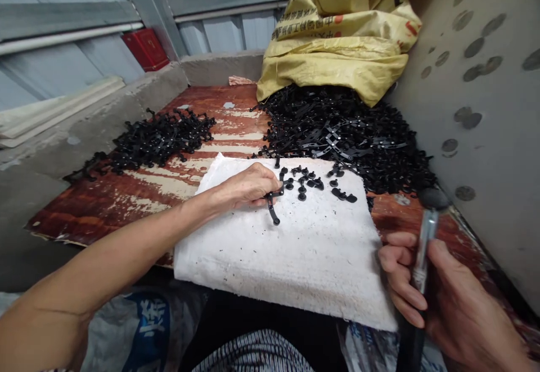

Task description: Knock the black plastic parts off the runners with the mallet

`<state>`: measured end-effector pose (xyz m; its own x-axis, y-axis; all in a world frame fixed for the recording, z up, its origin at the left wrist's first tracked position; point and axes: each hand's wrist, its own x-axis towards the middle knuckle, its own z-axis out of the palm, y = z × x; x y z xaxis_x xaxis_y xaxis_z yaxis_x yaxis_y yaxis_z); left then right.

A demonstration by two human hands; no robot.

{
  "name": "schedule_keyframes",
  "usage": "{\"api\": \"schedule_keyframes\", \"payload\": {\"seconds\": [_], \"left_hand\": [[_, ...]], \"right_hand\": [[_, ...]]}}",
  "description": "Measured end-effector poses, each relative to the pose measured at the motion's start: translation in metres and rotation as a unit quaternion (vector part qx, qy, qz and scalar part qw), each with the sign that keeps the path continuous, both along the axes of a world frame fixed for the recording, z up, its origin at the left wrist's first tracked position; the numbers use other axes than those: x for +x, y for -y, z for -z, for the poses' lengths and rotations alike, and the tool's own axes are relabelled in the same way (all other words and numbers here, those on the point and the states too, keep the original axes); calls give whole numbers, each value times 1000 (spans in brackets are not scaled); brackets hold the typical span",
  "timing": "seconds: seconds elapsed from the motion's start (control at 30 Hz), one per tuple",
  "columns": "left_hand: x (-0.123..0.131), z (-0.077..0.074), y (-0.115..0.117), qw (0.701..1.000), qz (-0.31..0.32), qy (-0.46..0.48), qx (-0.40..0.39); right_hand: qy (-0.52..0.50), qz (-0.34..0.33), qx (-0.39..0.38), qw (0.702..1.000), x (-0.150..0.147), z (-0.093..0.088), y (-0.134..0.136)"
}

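My left hand [248, 187] rests on a folded white towel [278, 259], its fingers pinching a black moulded plastic piece [272, 206] whose long arm hangs toward me. Several small black plastic parts [316, 183] lie just beyond those fingers on the cloth. My right hand [422, 293] sits at the right edge of the towel, wrapped around a small mallet [427, 237] with a dark rounded head, a metal shaft and a black grip.
Two heaps of black plastic pieces [156, 141] [341, 135] lie on a worn red-brown plywood board [185, 175]. A yellow woven sack [337, 40] slumps behind the right heap. A dented grey metal wall [472, 107] stands at the right, and a low concrete ledge [105, 113] runs along the left.
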<state>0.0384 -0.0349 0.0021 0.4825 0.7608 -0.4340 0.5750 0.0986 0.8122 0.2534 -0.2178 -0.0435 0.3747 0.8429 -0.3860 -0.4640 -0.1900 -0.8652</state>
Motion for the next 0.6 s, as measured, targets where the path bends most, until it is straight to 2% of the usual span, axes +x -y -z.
{"api": "schedule_keyframes", "payload": {"seconds": [0.1,0.17,0.23,0.3,0.43,0.5,0.6], "left_hand": [[-2,-2,-2,1000,9,7,-6],[-1,-5,-3,1000,12,4,-9],[1,-10,-3,1000,20,-14,-4],[3,-14,-5,999,27,-36,3],[2,-15,-9,998,39,-43,9],[0,-14,-11,998,52,-36,7],[-1,-11,-11,998,63,-19,-5]], "right_hand": [[89,-58,-4,994,-1,-3,1],[229,-100,8,968,-2,-8,0],[393,-133,52,908,-3,-15,-6],[522,-143,116,833,-5,-21,-16],[649,-134,228,713,-14,-29,-45],[674,-122,276,674,-20,-33,-56],[693,-92,309,645,-24,-33,-67]]}}
